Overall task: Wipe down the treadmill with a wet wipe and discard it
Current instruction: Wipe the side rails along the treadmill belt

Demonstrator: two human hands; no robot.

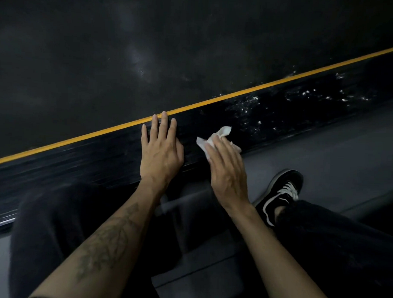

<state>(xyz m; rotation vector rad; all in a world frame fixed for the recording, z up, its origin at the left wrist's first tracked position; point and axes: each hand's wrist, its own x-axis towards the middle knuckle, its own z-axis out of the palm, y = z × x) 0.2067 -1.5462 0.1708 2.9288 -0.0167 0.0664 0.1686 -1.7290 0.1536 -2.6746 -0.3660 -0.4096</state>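
Observation:
The treadmill's dark belt (150,47) fills the upper half of the head view. A yellow stripe (260,86) runs diagonally along its black side rail (292,110), which shows wet glints toward the right. My left hand (161,152) rests flat on the rail with fingers straight, fingertips near the stripe. A crumpled white wet wipe (218,136) lies on the rail under the fingers of my right hand (226,170), which presses it down. The part of the wipe beneath the palm is hidden.
Grey floor (336,149) lies beside the rail on the right. My knees in dark trousers (50,221) sit low in the view, and a black shoe with white laces (281,194) stands on the floor at the right.

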